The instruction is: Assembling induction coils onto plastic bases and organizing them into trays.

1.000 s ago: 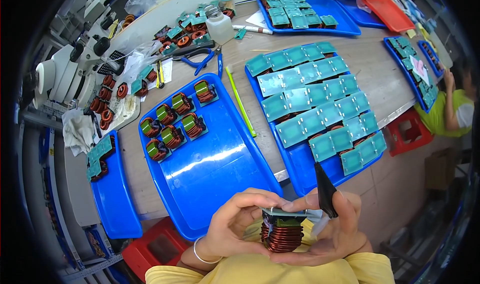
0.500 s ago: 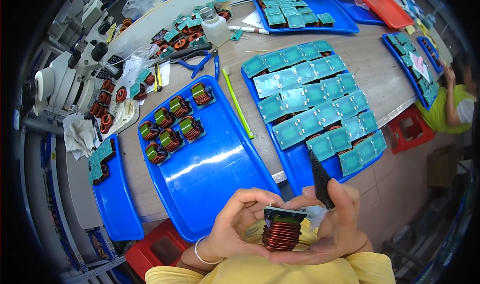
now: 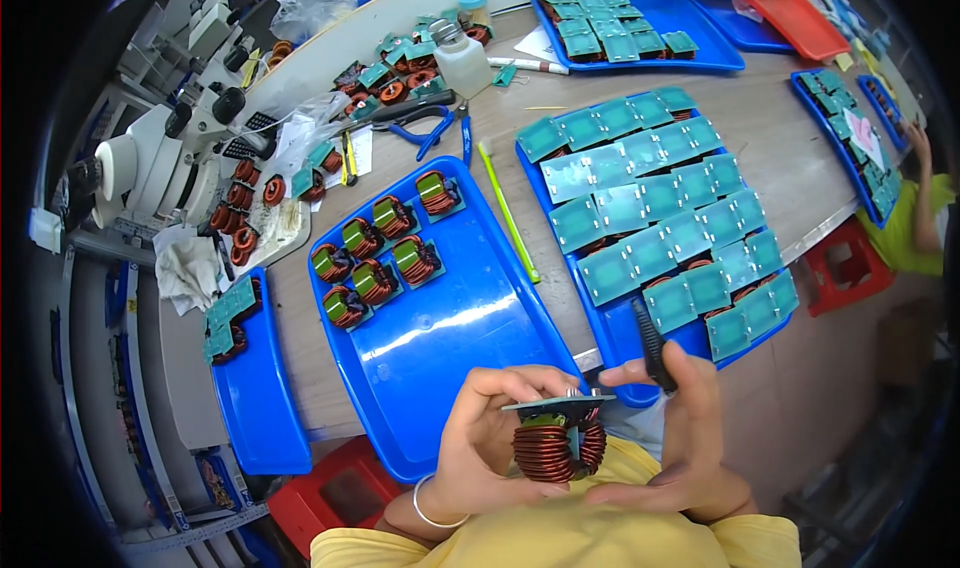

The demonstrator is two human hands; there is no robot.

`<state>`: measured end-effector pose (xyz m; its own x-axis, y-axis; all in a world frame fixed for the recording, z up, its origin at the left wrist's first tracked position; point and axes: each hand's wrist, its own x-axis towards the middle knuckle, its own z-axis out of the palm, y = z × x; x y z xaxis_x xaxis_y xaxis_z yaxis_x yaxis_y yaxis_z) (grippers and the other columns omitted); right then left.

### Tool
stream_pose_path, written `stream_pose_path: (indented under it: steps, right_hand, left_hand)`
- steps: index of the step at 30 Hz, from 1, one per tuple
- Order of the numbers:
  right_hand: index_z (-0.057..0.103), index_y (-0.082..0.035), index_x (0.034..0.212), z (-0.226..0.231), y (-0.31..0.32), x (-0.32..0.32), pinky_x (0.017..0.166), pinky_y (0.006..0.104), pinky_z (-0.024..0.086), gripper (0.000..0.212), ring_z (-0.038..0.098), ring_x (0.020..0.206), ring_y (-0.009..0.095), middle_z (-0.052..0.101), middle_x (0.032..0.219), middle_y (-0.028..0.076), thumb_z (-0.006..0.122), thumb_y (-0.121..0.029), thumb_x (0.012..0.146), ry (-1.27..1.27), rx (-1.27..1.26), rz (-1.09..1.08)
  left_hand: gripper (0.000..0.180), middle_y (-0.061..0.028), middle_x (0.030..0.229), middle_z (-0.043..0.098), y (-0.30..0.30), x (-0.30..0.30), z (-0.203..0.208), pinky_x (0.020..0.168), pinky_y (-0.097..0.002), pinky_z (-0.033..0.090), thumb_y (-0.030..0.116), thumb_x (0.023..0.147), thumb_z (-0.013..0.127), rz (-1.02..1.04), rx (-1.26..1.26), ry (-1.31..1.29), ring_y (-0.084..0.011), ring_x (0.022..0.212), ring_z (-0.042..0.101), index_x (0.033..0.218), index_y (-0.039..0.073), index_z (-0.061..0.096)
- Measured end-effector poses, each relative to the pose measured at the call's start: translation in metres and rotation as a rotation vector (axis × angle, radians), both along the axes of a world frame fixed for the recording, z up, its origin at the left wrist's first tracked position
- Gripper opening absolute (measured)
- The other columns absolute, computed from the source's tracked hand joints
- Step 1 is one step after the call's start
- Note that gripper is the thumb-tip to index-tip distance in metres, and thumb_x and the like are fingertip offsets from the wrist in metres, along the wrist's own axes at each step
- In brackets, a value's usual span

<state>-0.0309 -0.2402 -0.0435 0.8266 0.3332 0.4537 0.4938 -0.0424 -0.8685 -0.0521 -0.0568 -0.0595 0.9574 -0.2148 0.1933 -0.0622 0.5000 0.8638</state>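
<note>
My left hand (image 3: 468,433) is closed on a wire-wound coil (image 3: 543,452), a copper-red winding fixed under a small circuit board (image 3: 545,405). The board's edge faces up, with short metal pins on top. My right hand (image 3: 700,458) grips a black tapered tool (image 3: 652,346) between its fingers, narrow end pointing up and away; its exact kind is unclear. The right thumb lies just below and right of the coil, and whether it touches is hard to tell. A whitish translucent piece (image 3: 648,426) shows beside the right fingers.
Ahead lies a blue tray (image 3: 440,368) with several coils at its far end. Right of it, another blue tray (image 3: 625,393) bears rows of green boards. Between them is a yellow-green stick (image 3: 508,213). Blue-handled pliers (image 3: 425,133), a bottle (image 3: 460,60) and microscopes (image 3: 130,158) stand farther off.
The coil has turned, so its board lies flatter and a gap in the winding shows. My right thumb has drawn back from it. The whole view has shifted slightly.
</note>
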Motion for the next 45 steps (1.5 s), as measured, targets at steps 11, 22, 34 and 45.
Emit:
stream_pose_path:
  steps: [11, 22, 34, 45]
  right_hand:
    - [0.017, 0.003, 0.136, -0.009, 0.006, -0.008, 0.084, 0.0375, 0.046, 0.103, 0.053, 0.101, 0.029, 0.035, 0.117, 0.016, 0.081, -0.003, 0.055, 0.02, 0.021, 0.029]
    - [0.032, 0.009, 0.126, -0.004, 0.009, -0.012, 0.079, 0.0307, 0.045, 0.085, 0.055, 0.096, 0.026, 0.052, 0.11, 0.02, 0.081, -0.011, 0.06, -0.053, 0.007, -0.058]
    - [0.007, -0.008, 0.138, 0.001, 0.001, -0.016, 0.082, 0.0379, 0.049, 0.112, 0.05, 0.101, 0.025, 0.03, 0.115, 0.012, 0.083, -0.007, 0.057, 0.0, -0.081, 0.044]
    - [0.04, 0.009, 0.12, -0.005, 0.014, -0.01, 0.071, 0.0335, 0.046, 0.078, 0.053, 0.091, 0.028, 0.047, 0.108, 0.017, 0.082, -0.015, 0.06, -0.115, 0.113, -0.074]
  left_hand:
    - [0.076, -0.0183, 0.102, 0.054, -0.005, -0.007, 0.014, 0.091, -0.0437, 0.041, 0.011, 0.052, 0.086, 0.189, 0.019, 0.257, -0.0289, 0.101, 0.053, 0.11, 0.003, 0.037]
    - [0.069, -0.0213, 0.114, 0.05, 0.011, -0.003, 0.003, 0.096, -0.0424, 0.036, -0.004, 0.058, 0.077, 0.045, 0.125, -0.098, -0.031, 0.111, 0.048, 0.115, 0.001, 0.04]
    - [0.074, -0.0207, 0.115, 0.046, 0.009, -0.006, 0.003, 0.097, -0.0403, 0.037, -0.005, 0.057, 0.079, -0.004, 0.018, 0.012, -0.0285, 0.112, 0.046, 0.117, 0.0, 0.036]
    - [0.074, -0.0171, 0.119, 0.044, 0.007, -0.002, 0.009, 0.096, -0.0392, 0.038, -0.005, 0.058, 0.078, -0.025, 0.107, -0.007, -0.0284, 0.113, 0.045, 0.121, -0.002, 0.04]
